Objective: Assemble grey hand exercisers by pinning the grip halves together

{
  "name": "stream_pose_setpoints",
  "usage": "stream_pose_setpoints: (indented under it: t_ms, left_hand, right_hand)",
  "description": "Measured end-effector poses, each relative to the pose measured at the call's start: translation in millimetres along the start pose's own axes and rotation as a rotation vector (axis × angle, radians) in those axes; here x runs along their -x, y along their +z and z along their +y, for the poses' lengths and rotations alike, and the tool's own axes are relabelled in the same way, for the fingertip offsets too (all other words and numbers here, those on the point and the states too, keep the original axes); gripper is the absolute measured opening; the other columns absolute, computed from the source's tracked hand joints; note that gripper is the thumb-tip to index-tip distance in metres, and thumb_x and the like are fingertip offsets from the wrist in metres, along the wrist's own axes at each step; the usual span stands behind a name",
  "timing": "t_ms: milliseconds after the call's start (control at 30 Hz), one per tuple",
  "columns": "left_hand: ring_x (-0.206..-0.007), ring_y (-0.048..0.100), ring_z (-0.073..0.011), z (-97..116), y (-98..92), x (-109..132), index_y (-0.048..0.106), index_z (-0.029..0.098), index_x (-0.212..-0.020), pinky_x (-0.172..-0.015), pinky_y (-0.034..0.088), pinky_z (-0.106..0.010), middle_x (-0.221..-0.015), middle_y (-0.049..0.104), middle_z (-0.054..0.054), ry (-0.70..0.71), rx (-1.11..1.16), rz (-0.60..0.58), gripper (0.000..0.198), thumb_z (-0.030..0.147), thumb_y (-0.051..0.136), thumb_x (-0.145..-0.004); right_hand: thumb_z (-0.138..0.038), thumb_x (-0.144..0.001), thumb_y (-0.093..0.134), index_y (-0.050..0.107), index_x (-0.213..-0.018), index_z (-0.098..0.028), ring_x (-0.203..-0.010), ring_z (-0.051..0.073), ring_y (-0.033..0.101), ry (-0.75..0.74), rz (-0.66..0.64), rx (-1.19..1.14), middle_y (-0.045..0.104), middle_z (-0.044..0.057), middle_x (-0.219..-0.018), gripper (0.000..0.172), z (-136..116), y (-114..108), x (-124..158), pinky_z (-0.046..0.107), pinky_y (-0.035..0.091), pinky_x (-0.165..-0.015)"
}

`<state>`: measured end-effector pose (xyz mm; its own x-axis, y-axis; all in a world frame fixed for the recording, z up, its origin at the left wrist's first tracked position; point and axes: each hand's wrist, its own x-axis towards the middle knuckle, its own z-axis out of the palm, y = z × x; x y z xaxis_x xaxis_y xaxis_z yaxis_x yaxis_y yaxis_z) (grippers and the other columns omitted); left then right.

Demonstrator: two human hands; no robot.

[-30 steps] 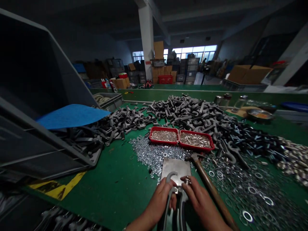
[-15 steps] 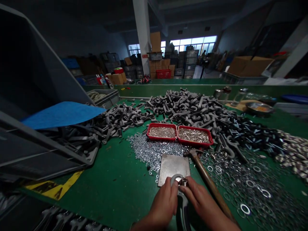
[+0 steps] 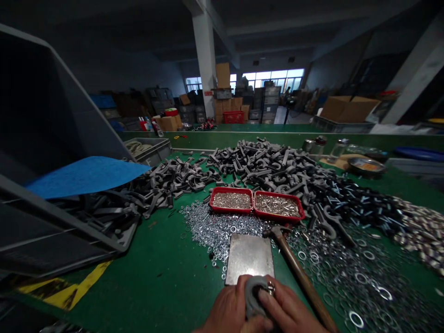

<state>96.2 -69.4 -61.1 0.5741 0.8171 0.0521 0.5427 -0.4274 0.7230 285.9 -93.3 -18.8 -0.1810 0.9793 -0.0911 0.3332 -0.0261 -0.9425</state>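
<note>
Low in the view, my left hand [image 3: 228, 309] grips a grey metal U-shaped fitting [image 3: 252, 296], with most of its length hidden by my fingers. My right hand [image 3: 287, 310] pinches a small steel fastener [image 3: 269, 289] at the fitting's end. Both hands sit just below a flat steel plate [image 3: 249, 259]. To their right lies a wood-handled hammer [image 3: 301, 277], its head near the plate's top corner. Loose steel washers [image 3: 215, 236] spread around the plate, and two red trays [image 3: 231, 200] of small steel parts stand beyond it.
A large grey bin [image 3: 52, 138] tilts over the left side, with a blue sheet [image 3: 83, 176] at its lip. Heaps of grey fittings [image 3: 263, 166] and black hooks [image 3: 354, 199] cover the green bench [image 3: 156, 273] behind the trays. A steel bowl [image 3: 366, 166] stands far right.
My hands have drawn lower in the view and closer together, and the fitting is turned so its long lower part no longer shows. The whole scene has shifted slightly as my head moved.
</note>
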Motion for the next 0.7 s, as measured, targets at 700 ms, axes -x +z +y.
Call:
stream_pose_setpoints:
  t_ms: [700]
  left_hand:
    - [-0.093, 0.069, -0.0264, 16.5, -79.1, -179.8, 0.066, 0.017, -0.102, -0.079, 0.052, -0.035, -0.1, 0.072, -0.011, 0.135, -0.642, -0.029, 0.031, 0.043, 0.05, -0.098]
  right_hand:
    - [-0.052, -0.097, 0.043, 0.064, -0.106, -0.02, -0.078, 0.022, 0.061, -0.435, 0.82, 0.56, 0.067, 0.009, -0.095, 0.04, -92.5, -226.9, -133.9, 0.035, 0.047, -0.07]
